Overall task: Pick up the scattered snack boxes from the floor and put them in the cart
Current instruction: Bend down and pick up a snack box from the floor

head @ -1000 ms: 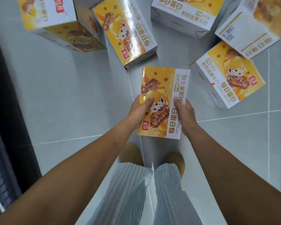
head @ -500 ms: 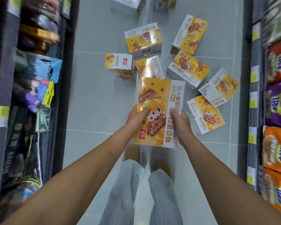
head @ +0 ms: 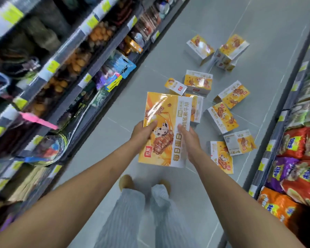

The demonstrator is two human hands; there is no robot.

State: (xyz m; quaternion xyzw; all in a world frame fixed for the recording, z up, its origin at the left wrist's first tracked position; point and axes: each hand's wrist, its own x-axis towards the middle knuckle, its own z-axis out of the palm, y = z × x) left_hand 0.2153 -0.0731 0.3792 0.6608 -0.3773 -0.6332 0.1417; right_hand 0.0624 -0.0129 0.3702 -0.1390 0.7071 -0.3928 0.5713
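I hold one yellow and white snack box [head: 166, 111] up in front of me, above the floor. My left hand [head: 143, 132] grips its left edge with the thumb on the printed face. My right hand [head: 189, 138] grips its right edge the same way. Several more boxes of the same kind lie scattered on the grey floor beyond it, among them one by my right forearm [head: 222, 158], one right of the held box [head: 222, 119] and one farther up the aisle [head: 199, 49]. No cart is in view.
Stocked shelves [head: 64, 72] run along the left of the aisle, with bags and price tags sticking out. Another shelf with red, purple and orange snack bags [head: 297, 167] lines the right. My feet [head: 126, 182] stand on grey tiles [head: 104, 144] between them.
I have risen from a crouch with the box in both hands. The view has pulled back and swung left, so the aisle shelves and more of the scattered boxes show.
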